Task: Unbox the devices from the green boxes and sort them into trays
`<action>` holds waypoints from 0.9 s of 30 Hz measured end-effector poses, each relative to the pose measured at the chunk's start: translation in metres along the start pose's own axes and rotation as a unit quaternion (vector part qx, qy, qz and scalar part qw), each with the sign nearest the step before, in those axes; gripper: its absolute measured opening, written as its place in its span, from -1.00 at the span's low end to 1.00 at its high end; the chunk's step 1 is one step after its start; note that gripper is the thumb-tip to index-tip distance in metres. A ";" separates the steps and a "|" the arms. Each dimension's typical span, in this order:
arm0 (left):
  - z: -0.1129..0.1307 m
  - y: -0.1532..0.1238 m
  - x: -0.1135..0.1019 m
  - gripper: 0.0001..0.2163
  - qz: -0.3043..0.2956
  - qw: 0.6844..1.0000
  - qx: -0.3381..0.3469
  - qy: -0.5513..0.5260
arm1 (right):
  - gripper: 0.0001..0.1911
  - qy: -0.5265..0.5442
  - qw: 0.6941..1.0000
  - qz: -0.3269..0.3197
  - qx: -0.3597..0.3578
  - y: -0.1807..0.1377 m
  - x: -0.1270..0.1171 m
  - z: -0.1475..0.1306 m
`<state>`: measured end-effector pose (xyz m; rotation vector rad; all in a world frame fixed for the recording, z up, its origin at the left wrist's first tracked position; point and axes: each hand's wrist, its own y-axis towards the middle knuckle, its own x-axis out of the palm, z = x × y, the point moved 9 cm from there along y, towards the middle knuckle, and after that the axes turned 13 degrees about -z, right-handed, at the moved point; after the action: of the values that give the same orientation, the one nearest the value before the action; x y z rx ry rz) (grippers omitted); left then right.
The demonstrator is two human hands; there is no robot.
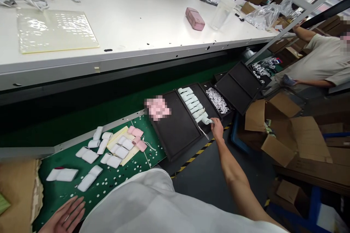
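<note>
My right hand reaches out to a black tray, its fingers closed on the end of a pale green cylindrical device. That device lies at the near end of a row of similar pale green devices, and a white cord hangs close by. Low on the left, my left hand is open and holds nothing, fingers stretched out. Above it, several white two-part devices lie scattered on a green perforated surface. Two pink devices, one with a cord, lie near a pale yellow sheet.
Black trays run rightward, one with small white parts. A white workbench stands behind, bearing a pink box and a clear plastic cup. Open cardboard boxes and another person are at right.
</note>
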<state>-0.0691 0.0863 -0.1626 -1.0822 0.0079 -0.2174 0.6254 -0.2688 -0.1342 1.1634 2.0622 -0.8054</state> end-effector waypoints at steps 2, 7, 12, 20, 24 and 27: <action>0.006 -0.005 0.014 -0.75 0.003 1.000 -0.006 0.004 | -0.58 -0.059 0.997 -0.025 -0.029 0.009 0.010 -0.005; 0.020 -0.020 0.041 -0.72 -0.002 1.000 -0.003 0.031 | -0.42 -0.147 0.986 -0.053 -0.060 0.018 0.031 -0.004; 0.011 -0.030 0.043 -0.70 0.016 0.999 -0.018 0.025 | -0.34 -0.160 0.983 -0.054 -0.066 0.004 0.037 0.007; 0.009 -0.031 0.057 -0.79 0.012 0.999 -0.013 0.032 | -0.35 -0.098 0.993 0.017 0.069 -0.007 0.029 0.037; 0.011 -0.032 0.060 -0.79 0.009 1.000 -0.009 0.023 | -0.37 -0.067 0.993 -0.002 0.095 -0.004 0.038 0.032; 0.012 -0.030 0.066 -0.84 0.001 1.000 -0.002 0.030 | -0.37 -0.064 0.994 -0.021 0.086 -0.001 0.045 0.018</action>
<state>-0.0084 0.0715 -0.1235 -1.0800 0.0640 -0.2485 0.6104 -0.2608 -0.1793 1.1305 1.9481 -1.0673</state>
